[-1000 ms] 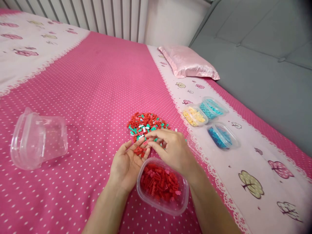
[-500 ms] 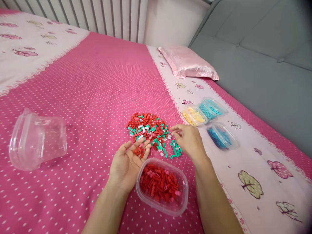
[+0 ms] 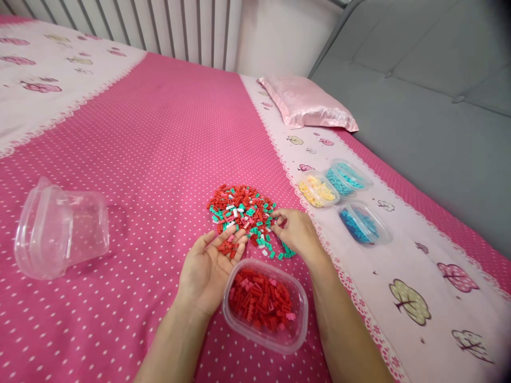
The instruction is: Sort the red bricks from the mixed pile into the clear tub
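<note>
A mixed pile of small toy building bricks (image 3: 239, 205), red, green, white and pink, lies on the pink dotted bedspread. At its near edge my left hand (image 3: 207, 271) is palm up, with a few red bricks (image 3: 227, 248) resting on its half-curled fingers. My right hand (image 3: 297, 234) reaches to the pile's right side, thumb and fingertips close together among the bricks; anything pinched there is too small to make out. Just below the pile, beside my left hand, stands a clear plastic tub (image 3: 301, 324) of red and some pink bricks.
Clear nested containers (image 3: 62, 234) lie on their side at the left. On the right stand tubs of yellow bricks (image 3: 317, 191), turquoise bricks (image 3: 345, 178) and blue bricks (image 3: 359, 223). A pink pillow (image 3: 307, 101) lies farther back, by a grey padded headboard (image 3: 423, 106).
My right hand has moved slightly left, its fingertips now at the pile and its hand covering part of the green bricks. My left hand has stayed in place.
</note>
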Action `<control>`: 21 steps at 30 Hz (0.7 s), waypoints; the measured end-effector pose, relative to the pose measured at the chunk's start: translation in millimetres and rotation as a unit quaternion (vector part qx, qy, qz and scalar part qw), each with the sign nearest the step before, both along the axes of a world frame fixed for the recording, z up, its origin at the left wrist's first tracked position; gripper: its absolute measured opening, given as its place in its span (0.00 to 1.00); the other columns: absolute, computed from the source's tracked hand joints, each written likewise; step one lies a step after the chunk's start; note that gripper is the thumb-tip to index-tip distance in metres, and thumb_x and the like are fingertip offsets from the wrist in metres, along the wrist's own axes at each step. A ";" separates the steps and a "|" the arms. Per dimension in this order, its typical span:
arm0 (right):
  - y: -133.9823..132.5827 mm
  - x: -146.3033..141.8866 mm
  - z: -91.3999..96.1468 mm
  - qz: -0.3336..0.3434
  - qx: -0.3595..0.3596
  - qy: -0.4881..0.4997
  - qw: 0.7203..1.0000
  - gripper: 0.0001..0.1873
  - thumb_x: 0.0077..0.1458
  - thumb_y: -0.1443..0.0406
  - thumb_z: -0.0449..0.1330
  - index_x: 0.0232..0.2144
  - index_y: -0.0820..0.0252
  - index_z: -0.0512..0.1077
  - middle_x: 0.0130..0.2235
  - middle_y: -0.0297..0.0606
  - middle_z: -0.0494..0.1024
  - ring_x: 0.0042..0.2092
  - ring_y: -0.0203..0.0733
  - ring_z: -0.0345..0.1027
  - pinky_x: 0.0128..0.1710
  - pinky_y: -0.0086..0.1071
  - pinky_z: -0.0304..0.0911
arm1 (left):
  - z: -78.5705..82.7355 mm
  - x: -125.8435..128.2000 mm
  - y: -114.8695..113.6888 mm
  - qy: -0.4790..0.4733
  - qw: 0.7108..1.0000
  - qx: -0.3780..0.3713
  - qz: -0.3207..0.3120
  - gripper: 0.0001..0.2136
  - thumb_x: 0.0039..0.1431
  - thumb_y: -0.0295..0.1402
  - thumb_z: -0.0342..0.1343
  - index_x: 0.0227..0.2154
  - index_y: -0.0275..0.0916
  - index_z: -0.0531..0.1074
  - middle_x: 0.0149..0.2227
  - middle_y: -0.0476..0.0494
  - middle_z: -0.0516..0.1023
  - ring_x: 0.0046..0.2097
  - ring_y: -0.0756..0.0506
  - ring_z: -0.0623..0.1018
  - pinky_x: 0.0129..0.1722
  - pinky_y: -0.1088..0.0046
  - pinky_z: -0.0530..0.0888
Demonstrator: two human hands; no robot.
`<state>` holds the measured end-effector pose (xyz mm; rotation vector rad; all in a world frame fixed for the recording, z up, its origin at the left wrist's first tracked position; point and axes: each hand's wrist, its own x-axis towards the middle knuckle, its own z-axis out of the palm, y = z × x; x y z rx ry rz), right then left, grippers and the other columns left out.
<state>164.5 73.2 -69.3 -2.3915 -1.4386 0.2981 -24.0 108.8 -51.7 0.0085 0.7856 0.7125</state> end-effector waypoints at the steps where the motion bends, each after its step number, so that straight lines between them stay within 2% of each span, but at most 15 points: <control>1: -0.1 -0.4 0.4 0.000 -0.002 -0.001 1.000 0.13 0.47 0.68 0.60 0.38 0.54 0.75 0.31 0.32 0.78 0.34 0.39 0.70 0.36 0.30 0.61 | 0.4 0.1 0.1 0.000 1.000 -0.001 0.000 0.16 0.57 0.27 0.44 0.46 0.27 0.67 0.38 0.31 0.77 0.34 0.45 0.79 0.33 0.71 0.78; 8: -0.4 -3.2 2.8 -0.012 -0.014 -0.009 1.000 0.08 0.46 0.68 0.60 0.31 0.56 0.75 0.30 0.33 0.78 0.33 0.39 0.70 0.33 0.29 0.59 | 0.7 0.6 0.0 0.005 1.000 -0.001 0.000 0.16 0.57 0.27 0.44 0.45 0.27 0.68 0.38 0.31 0.76 0.34 0.45 0.79 0.33 0.72 0.78; 15: -1.2 -3.1 7.8 -0.036 0.003 0.001 0.999 0.07 0.45 0.69 0.61 0.31 0.57 0.75 0.28 0.31 0.77 0.32 0.37 0.69 0.33 0.29 0.59 | -2.1 0.6 -0.1 0.006 1.000 0.007 -0.002 0.14 0.58 0.28 0.44 0.43 0.26 0.68 0.40 0.28 0.76 0.36 0.44 0.79 0.34 0.72 0.78; 21: -5.1 -2.2 17.7 -0.054 0.025 0.020 0.998 0.06 0.46 0.68 0.61 0.30 0.57 0.75 0.29 0.31 0.77 0.31 0.36 0.69 0.31 0.28 0.60 | -2.4 -0.4 0.3 0.003 1.000 0.003 -0.003 0.14 0.58 0.28 0.44 0.43 0.27 0.68 0.40 0.29 0.76 0.36 0.45 0.79 0.33 0.72 0.78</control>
